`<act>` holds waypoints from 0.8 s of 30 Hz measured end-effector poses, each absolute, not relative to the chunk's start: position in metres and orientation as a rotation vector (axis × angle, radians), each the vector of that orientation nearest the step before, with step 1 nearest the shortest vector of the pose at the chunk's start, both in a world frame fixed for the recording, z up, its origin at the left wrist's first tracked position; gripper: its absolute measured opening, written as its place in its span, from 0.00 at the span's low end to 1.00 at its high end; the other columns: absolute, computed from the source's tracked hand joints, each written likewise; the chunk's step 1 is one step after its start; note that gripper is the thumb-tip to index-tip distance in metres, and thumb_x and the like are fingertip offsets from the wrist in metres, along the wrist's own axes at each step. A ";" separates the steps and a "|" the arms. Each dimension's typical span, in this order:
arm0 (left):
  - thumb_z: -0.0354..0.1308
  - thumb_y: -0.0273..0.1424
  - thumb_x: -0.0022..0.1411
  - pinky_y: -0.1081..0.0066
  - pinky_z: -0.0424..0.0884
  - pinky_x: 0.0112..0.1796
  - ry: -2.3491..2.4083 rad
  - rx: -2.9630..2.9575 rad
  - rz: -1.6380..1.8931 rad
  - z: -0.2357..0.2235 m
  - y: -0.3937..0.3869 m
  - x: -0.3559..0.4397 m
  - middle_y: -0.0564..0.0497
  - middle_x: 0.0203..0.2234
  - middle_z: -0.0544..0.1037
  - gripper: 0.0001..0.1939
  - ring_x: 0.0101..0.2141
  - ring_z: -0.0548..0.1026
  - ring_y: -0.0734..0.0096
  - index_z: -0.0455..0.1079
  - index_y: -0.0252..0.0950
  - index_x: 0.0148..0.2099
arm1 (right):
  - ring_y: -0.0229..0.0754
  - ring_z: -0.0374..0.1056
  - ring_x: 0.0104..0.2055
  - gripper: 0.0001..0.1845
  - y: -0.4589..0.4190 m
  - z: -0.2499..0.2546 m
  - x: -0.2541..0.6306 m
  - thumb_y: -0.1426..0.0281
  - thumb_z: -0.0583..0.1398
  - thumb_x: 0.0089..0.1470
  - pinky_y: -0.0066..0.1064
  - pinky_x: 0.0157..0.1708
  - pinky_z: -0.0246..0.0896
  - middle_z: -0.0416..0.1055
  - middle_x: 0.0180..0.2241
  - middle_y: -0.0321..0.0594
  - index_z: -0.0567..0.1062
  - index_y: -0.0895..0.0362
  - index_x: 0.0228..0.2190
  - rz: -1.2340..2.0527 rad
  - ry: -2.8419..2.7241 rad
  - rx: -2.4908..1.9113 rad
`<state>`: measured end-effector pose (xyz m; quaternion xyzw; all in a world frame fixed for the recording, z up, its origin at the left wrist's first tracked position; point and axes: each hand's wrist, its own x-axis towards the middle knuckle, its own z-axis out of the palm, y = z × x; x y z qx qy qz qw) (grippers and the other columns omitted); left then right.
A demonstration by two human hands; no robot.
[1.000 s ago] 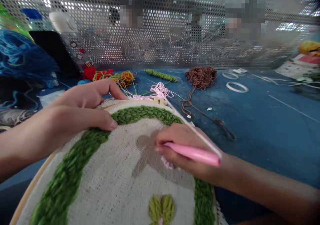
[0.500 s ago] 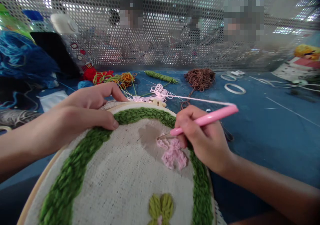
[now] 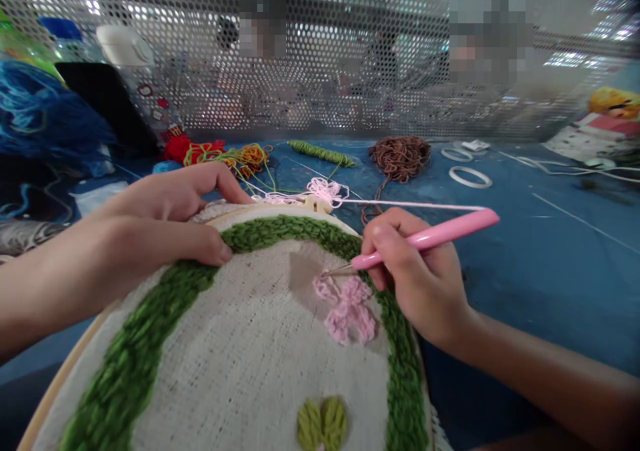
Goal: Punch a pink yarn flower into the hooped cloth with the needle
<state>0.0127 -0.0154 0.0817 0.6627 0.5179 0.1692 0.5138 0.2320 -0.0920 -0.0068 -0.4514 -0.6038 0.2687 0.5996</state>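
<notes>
My left hand [image 3: 165, 211] grips the rim of a round embroidery hoop [image 3: 65, 377], its thumb on top and its other fingers over the far edge. Stretched in the hoop is off-white cloth [image 3: 230, 344] with a thick green stitched border [image 3: 127, 344]. Between the fingers of my right hand [image 3: 415, 271] is a pink punch needle [image 3: 435, 235], slanted, its metal tip at a pink stitched flower [image 3: 350, 311]. Pink yarn [image 3: 325, 189] runs from a loose heap behind the hoop to the tool's back end. A yellow-green flower [image 3: 321, 423] lies lower on the cloth.
On the blue table behind the hoop lie brown yarn [image 3: 400, 157], a green yarn bundle [image 3: 320, 153], red yarn [image 3: 180, 149] and white rings [image 3: 470, 177]. Blue yarn [image 3: 45, 117], a black phone-like slab [image 3: 107, 107] and bottles stand left. A perforated metal screen [image 3: 320, 97] rises behind.
My right hand and the punch needle have shifted slightly right, with the tip lifted a little. The pink yarn to its end now runs straighter. The hoop has moved slightly.
</notes>
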 end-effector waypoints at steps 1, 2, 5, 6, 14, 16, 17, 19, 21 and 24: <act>0.61 0.29 0.43 0.69 0.72 0.17 1.241 1.577 0.407 0.080 -0.014 0.011 0.60 0.18 0.79 0.18 0.17 0.77 0.62 0.66 0.41 0.40 | 0.30 0.57 0.20 0.10 -0.093 -0.005 0.232 0.71 0.55 0.62 0.23 0.19 0.53 0.63 0.21 0.30 0.69 0.56 0.27 0.591 -1.516 -1.066; 0.61 0.29 0.43 0.68 0.73 0.17 1.237 1.560 0.403 0.078 -0.012 0.010 0.60 0.19 0.79 0.19 0.17 0.77 0.61 0.66 0.41 0.40 | 0.30 0.59 0.22 0.08 -0.094 -0.003 0.231 0.72 0.56 0.61 0.24 0.22 0.55 0.64 0.22 0.31 0.69 0.56 0.28 0.561 -1.649 -1.073; 0.64 0.32 0.41 0.65 0.72 0.15 1.228 1.519 0.387 0.071 -0.006 0.004 0.58 0.18 0.78 0.21 0.16 0.77 0.57 0.66 0.41 0.41 | 0.32 0.64 0.27 0.05 -0.094 0.000 0.230 0.72 0.59 0.58 0.26 0.28 0.58 0.69 0.26 0.33 0.71 0.57 0.29 0.559 -1.891 -1.056; 0.64 0.33 0.41 0.65 0.72 0.15 1.228 1.516 0.376 0.070 -0.005 0.004 0.58 0.18 0.78 0.21 0.16 0.77 0.57 0.66 0.41 0.41 | 0.32 0.64 0.27 0.06 -0.093 0.000 0.230 0.72 0.59 0.58 0.25 0.27 0.58 0.69 0.25 0.32 0.70 0.57 0.29 0.609 -1.845 -1.056; 0.63 0.31 0.43 0.69 0.72 0.18 1.218 1.563 0.360 0.073 -0.006 0.006 0.58 0.20 0.79 0.20 0.18 0.77 0.61 0.66 0.42 0.42 | 0.27 0.49 0.12 0.17 -0.085 -0.006 0.236 0.68 0.53 0.63 0.24 0.12 0.41 0.60 0.15 0.28 0.68 0.56 0.22 0.846 -1.174 -1.007; 0.63 0.32 0.43 0.68 0.72 0.17 1.214 1.550 0.349 0.070 -0.003 0.004 0.57 0.20 0.79 0.20 0.18 0.77 0.60 0.66 0.42 0.42 | 0.28 0.49 0.12 0.18 -0.085 -0.005 0.236 0.68 0.53 0.63 0.25 0.12 0.40 0.58 0.14 0.28 0.68 0.56 0.21 0.835 -1.205 -1.033; 0.64 0.32 0.42 0.67 0.72 0.17 1.212 1.545 0.350 0.069 -0.002 0.003 0.57 0.20 0.79 0.20 0.17 0.77 0.59 0.66 0.42 0.41 | 0.28 0.50 0.12 0.17 -0.086 -0.004 0.235 0.68 0.54 0.63 0.25 0.12 0.41 0.58 0.14 0.28 0.68 0.55 0.21 0.812 -1.242 -1.054; 0.65 0.34 0.41 0.66 0.72 0.15 1.217 1.539 0.364 0.066 0.001 0.001 0.57 0.19 0.79 0.21 0.17 0.77 0.57 0.67 0.42 0.41 | 0.29 0.52 0.14 0.17 -0.088 -0.004 0.234 0.67 0.54 0.63 0.26 0.13 0.42 0.57 0.13 0.28 0.68 0.55 0.22 0.739 -1.324 -1.087; 0.66 0.36 0.39 0.65 0.71 0.14 1.217 1.533 0.380 0.065 0.002 0.000 0.57 0.18 0.78 0.23 0.16 0.77 0.55 0.68 0.42 0.41 | 0.30 0.53 0.15 0.15 -0.091 -0.003 0.233 0.68 0.54 0.63 0.26 0.14 0.44 0.57 0.14 0.28 0.68 0.55 0.24 0.663 -1.390 -1.100; 0.66 0.34 0.41 0.64 0.73 0.16 1.220 1.528 0.376 0.067 -0.002 0.001 0.57 0.19 0.79 0.21 0.18 0.78 0.55 0.68 0.41 0.41 | 0.31 0.56 0.19 0.10 -0.094 -0.001 0.232 0.70 0.55 0.62 0.26 0.18 0.50 0.63 0.20 0.30 0.68 0.55 0.27 0.565 -1.590 -1.091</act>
